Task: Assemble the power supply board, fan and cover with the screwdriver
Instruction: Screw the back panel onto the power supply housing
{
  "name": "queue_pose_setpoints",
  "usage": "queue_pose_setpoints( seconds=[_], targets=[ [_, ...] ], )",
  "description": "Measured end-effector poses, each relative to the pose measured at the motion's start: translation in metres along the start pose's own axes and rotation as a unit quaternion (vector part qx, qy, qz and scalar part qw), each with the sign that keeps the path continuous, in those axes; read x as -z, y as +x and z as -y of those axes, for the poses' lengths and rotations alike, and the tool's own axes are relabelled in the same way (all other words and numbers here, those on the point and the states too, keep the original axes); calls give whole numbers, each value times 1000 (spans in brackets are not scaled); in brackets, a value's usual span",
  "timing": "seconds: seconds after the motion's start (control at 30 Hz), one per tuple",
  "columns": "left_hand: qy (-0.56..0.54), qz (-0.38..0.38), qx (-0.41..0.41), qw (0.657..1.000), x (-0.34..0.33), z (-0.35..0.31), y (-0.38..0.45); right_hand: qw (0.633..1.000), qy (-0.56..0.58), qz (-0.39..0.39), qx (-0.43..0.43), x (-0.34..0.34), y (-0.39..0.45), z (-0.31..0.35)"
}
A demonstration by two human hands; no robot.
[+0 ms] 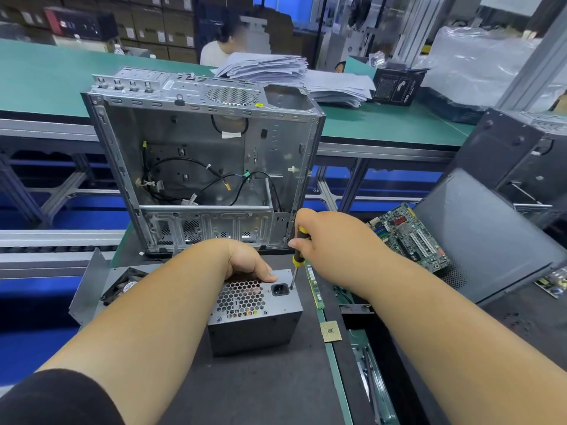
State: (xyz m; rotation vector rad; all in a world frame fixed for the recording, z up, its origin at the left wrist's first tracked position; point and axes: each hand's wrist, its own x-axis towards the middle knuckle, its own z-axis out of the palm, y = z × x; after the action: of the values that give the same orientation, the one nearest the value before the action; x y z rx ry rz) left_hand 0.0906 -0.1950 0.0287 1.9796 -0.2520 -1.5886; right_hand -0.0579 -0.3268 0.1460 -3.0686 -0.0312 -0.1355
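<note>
A grey power supply box (254, 320) stands on the dark mat, its honeycomb grille and power socket facing up. My left hand (245, 260) grips its far top edge. My right hand (319, 237) holds a black and yellow screwdriver (297, 259) upright. The tip rests on a screw at the box's top right corner, beside the socket. A black fan (122, 285) lies flat to the left of the box.
An open, empty computer case (202, 154) with loose cables stands just behind the box. A motherboard (411, 237) and a dark side panel (484, 234) lie at the right. A memory stick (314, 285) and a processor chip (330, 331) lie right of the box. A person sits beyond the far bench.
</note>
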Motion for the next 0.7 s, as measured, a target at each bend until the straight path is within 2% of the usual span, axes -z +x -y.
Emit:
queue_pose_setpoints(
  seconds=[0.17,0.37,0.53,0.63,0.7],
  targets=[
    [8,39,4,999,-1,-1,-3,998,-5,-34,-55,-10,2,7],
    [23,22,-28,999,-6,-2,-8,997,17,-52,-60,-15,4,12],
    [91,-67,-108,988,-12,2,-13,993,61,-69,-70,-12,-5,2],
    [168,-165,-180,955,-17,8,-20,981,126,-116,-97,-9,-10,-5],
    [122,-220,-247,936,-20,16,-26,958,211,-160,-110,-11,-11,-5]
  ],
)
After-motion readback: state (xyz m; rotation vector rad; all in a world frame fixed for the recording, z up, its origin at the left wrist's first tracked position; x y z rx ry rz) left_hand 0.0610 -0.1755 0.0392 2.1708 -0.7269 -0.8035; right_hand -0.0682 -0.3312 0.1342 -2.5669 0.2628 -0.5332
